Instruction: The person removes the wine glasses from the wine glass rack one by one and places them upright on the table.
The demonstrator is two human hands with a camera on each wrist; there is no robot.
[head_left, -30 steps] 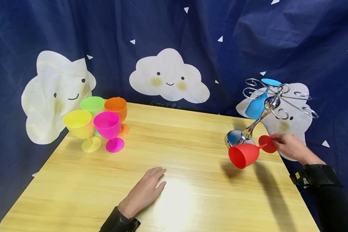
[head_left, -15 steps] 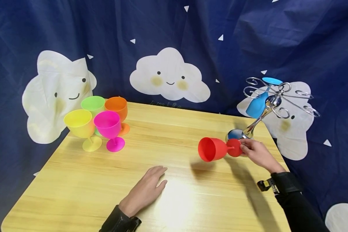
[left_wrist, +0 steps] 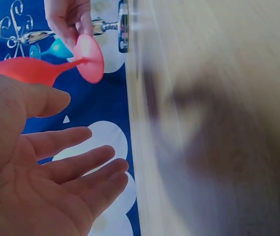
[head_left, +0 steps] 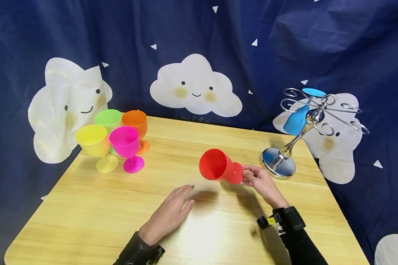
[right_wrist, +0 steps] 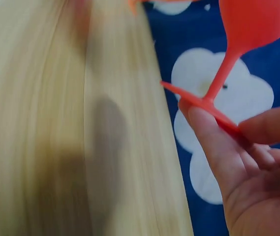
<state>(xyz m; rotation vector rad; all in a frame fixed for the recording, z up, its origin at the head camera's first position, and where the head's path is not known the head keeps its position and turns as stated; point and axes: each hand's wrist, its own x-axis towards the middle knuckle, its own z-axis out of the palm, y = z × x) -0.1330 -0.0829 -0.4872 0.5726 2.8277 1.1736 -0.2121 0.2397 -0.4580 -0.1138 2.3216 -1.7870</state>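
Observation:
A red goblet [head_left: 215, 165] is held tilted above the table, its mouth toward the left and front. My right hand [head_left: 261, 183] pinches its round foot between thumb and fingers, as the right wrist view shows at the goblet's base [right_wrist: 203, 103]. Just left of the goblet and nearer the front, my left hand [head_left: 169, 213] hovers or rests over the table with fingers extended, holding nothing. In the left wrist view its palm [left_wrist: 46, 182] faces up beside the red bowl. A chrome rack [head_left: 298, 141] with curled wire arms stands at the right; a blue goblet [head_left: 296, 119] hangs upside down on it.
Four-coloured goblets stand upright in a cluster at the back left: yellow [head_left: 93, 141], magenta [head_left: 125, 141], green [head_left: 108, 119] and orange [head_left: 136, 123]. The wooden table [head_left: 86, 221] meets a dark blue curtain [head_left: 126, 44] with white clouds behind it.
My right hand has carried the red goblet leftward from beside the rack toward the table's middle, turning its mouth more to the front. My left hand has barely moved.

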